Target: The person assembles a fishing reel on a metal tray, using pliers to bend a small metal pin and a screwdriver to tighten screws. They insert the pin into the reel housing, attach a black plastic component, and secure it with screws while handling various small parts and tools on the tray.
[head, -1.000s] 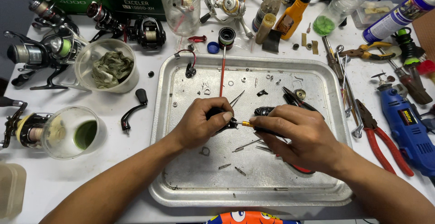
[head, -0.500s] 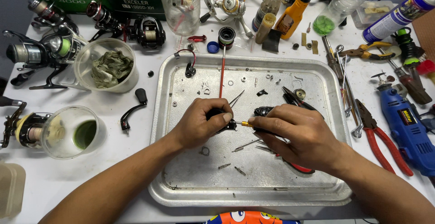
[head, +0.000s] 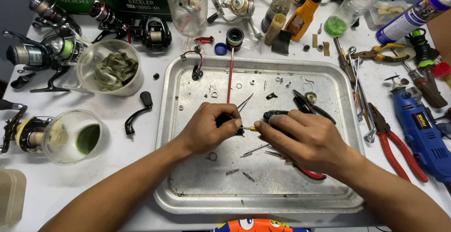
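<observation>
Black reel part (head: 224, 119) with a brass pin (head: 251, 128) sits clamped in my left hand (head: 206, 129) — over the metal tray (head: 197, 185). My right hand (head: 307, 140) pinches the pin's tip and grips another dark piece (head: 274, 115); red-handled pliers (head: 392, 145) lie well right of it.

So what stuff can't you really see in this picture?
- Head view: the black part in the left hand is mostly hidden by its fingers.
- The dark piece under the right hand is covered by the palm; only the brass tip between the hands shows.
- The tiny screws on the metal tray are too small to identify.
- The blue rotary tool is cut off by the right edge.
</observation>
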